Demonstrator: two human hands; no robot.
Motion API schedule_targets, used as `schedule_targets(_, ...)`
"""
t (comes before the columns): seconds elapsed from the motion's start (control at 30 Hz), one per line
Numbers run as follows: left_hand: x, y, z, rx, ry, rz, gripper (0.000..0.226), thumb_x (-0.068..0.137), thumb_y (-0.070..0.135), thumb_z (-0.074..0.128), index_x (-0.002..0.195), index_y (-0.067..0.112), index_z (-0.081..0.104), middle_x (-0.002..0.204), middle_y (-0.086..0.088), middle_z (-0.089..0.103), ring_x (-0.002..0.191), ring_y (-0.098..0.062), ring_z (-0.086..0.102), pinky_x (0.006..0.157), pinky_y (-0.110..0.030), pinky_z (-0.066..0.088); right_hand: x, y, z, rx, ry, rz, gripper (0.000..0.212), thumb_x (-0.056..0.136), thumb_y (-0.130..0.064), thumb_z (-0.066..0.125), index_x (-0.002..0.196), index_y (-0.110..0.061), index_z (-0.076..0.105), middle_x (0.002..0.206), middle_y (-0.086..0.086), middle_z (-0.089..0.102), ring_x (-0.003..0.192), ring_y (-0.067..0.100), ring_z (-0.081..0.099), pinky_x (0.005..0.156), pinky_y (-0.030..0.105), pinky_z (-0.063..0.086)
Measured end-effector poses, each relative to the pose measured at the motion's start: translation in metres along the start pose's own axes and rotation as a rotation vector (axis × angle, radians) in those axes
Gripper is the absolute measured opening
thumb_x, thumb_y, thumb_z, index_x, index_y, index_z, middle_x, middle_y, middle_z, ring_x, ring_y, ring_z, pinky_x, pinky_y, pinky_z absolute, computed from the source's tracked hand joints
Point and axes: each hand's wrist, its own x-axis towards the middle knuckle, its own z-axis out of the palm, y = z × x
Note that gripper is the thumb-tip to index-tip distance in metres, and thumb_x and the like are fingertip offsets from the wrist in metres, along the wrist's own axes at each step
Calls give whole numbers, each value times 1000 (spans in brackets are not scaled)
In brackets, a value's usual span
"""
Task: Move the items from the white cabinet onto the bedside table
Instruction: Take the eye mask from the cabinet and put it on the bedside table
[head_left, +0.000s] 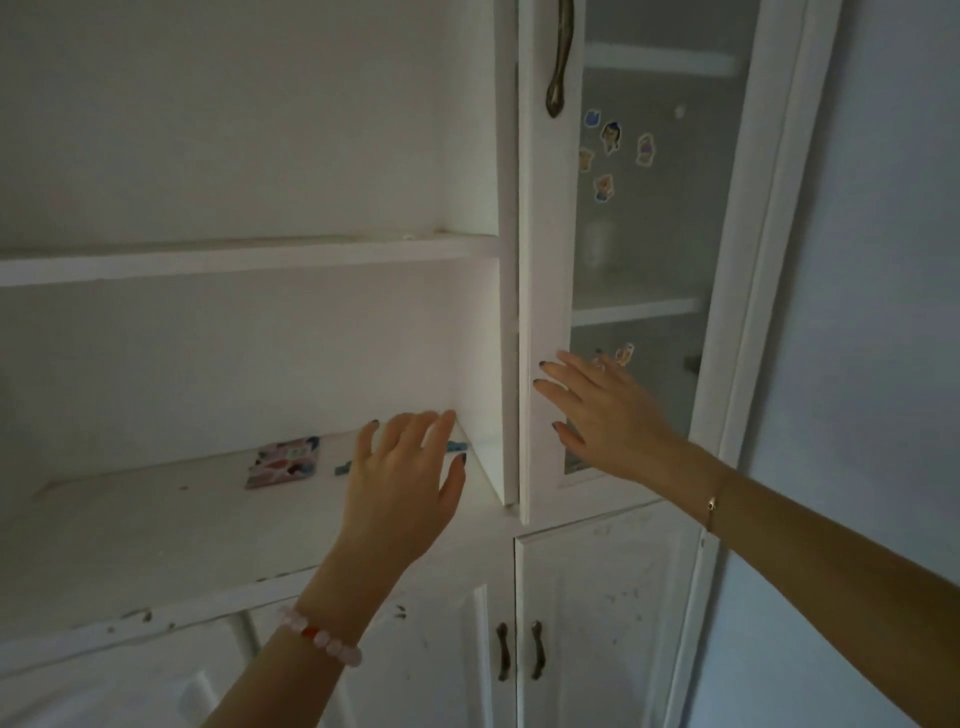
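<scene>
Currently the left hand (410, 483) hovers over the open shelf (156, 525) of the white cabinet (498, 312), fingers spread and loose, holding nothing. Just left of it lies a flat patterned card (284, 462). Small blue pieces (457, 446) peek out beyond its fingers, partly hidden by them, and what they are cannot be told. The right hand (608, 421), to the right across the upright panel, is spread with straight fingers at the frame of the glass door (644, 234), gripping nothing. Above that hand stickers (608, 137) dot the glass, and a brass handle (560, 62) hangs higher still. Below both hands are closed lower doors (597, 623). A bead bracelet (322, 642) circles the left wrist, a thin chain (714, 501) the right. Both arms stretch upward.
</scene>
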Motion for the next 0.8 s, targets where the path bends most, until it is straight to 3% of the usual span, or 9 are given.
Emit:
schedule_targets(0.23, 28, -23, 33, -39, -17, 46, 38, 85, 27, 56, 119, 10, 60, 110, -8, 66, 100, -28, 62, 89, -50, 48, 38, 12, 31, -279, -72, -249, 58, 71, -44, 73, 120, -14, 61, 128, 7, 59, 124, 29, 49, 105, 53, 26)
schedule_targets(0.47, 40, -42, 59, -85, -51, 83, 48, 87, 35, 35, 119, 10, 60, 110, -8, 66, 100, -28, 62, 90, -49, 46, 48, 5, 55, -479, -149, -351, 56, 70, -58, 68, 114, -23, 66, 117, -3, 66, 125, 23, 48, 107, 56, 17)
schedule_targets(0.6, 42, -44, 70, -119, -61, 106, 46, 88, 35, 36, 118, 9, 59, 109, -8, 66, 99, -29, 62, 88, -51, 48, 49, 3, 59, -526, -129, -354, 43, 67, -42, 76, 104, -21, 69, 105, -1, 68, 117, 24, 54, 108, 58, 15)
schedule_targets(0.73, 40, -41, 72, -142, -77, 126, 48, 88, 36, 34, 118, 9, 59, 109, -9, 66, 99, -30, 62, 87, -52, 48, 51, -3, 63, -471, -39, -322, 25, 69, -13, 76, 93, -17, 71, 91, 0, 68, 105, 24, 59, 113, 58, 8)
schedule_targets(0.8, 37, -40, 72, -142, -83, 135, 48, 88, 37, 34, 118, 9, 60, 108, -9, 67, 99, -30, 63, 86, -52, 49, 47, -4, 59, -439, 1, -308, 26, 65, -10, 79, 89, -16, 71, 87, 0, 68, 101, 24, 61, 111, 57, 13)
